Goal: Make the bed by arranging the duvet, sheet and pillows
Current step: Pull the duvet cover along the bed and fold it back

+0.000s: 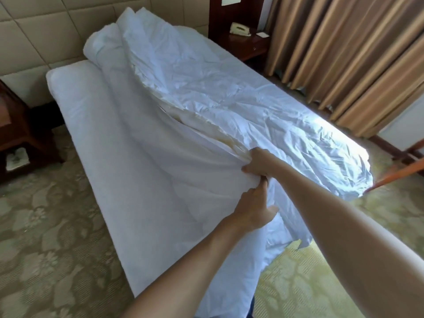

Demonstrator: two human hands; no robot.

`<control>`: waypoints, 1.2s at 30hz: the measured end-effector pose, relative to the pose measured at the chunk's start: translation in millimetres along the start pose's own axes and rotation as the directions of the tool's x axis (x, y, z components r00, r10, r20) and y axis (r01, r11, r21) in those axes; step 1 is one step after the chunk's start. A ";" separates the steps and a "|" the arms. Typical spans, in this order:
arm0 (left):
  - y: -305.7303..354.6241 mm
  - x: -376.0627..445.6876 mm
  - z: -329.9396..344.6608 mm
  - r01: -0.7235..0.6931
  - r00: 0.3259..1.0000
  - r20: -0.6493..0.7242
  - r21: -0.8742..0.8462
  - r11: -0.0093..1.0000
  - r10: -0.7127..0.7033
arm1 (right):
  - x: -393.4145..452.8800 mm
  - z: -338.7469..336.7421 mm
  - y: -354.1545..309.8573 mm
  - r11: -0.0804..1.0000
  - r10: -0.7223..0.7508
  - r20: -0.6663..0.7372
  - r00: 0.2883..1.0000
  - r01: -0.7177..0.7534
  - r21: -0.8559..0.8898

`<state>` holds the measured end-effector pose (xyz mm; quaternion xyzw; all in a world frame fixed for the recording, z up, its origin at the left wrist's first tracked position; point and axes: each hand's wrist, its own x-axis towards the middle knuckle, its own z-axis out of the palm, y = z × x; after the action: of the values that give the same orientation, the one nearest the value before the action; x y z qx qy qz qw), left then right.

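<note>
A single bed (75, 125) with a white sheet runs from the padded headboard toward me. A crumpled white duvet cover (229, 95) lies along the bed's right half, its open edge showing a cream duvet (206, 125) inside. Bunched white bedding (103, 42) is heaped at the head end; I cannot tell pillows from duvet there. My right hand (259, 166) is shut on the cover's open edge near the foot of the bed. My left hand (254, 210) pinches the same white fabric just below it.
A dark wooden nightstand (245, 42) with a telephone (239, 29) stands at the far right of the bed head. Tan curtains (344, 53) hang along the right. Another wooden stand (20, 134) sits at the left. Patterned carpet (57, 237) surrounds the bed. An orange pole (399, 173) leans at the right.
</note>
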<state>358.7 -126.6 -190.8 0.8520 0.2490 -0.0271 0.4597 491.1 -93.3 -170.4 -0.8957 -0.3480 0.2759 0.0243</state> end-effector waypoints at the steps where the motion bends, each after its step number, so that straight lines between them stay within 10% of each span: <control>1: 3.6 10.3 4.2 0.020 1.000 0.024 -0.084 0.996 -0.018 | 9.0 -3.3 11.6 1.000 -0.016 -0.026 1.000 0.017 0.019; 13: 119.1 135.4 42.0 -0.081 0.975 -0.223 -0.343 0.936 0.003 | 100.5 -113.7 110.3 0.977 -0.125 -0.273 0.954 0.167 0.137; 25: 116.2 173.7 52.2 0.095 0.770 -0.400 -0.699 0.709 -0.497 | 132.1 -117.0 105.3 0.945 -0.107 -0.208 0.972 0.165 0.283; 36: 143.8 225.6 55.7 0.110 0.902 -0.264 -0.624 0.774 -0.342 | 156.3 -149.3 150.6 0.987 0.021 -0.044 0.999 -0.014 0.160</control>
<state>630.8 -146.0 -174.2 0.6174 0.4275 0.1538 0.6422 754.0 -85.6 -154.1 -0.8999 -0.3162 0.2827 0.1014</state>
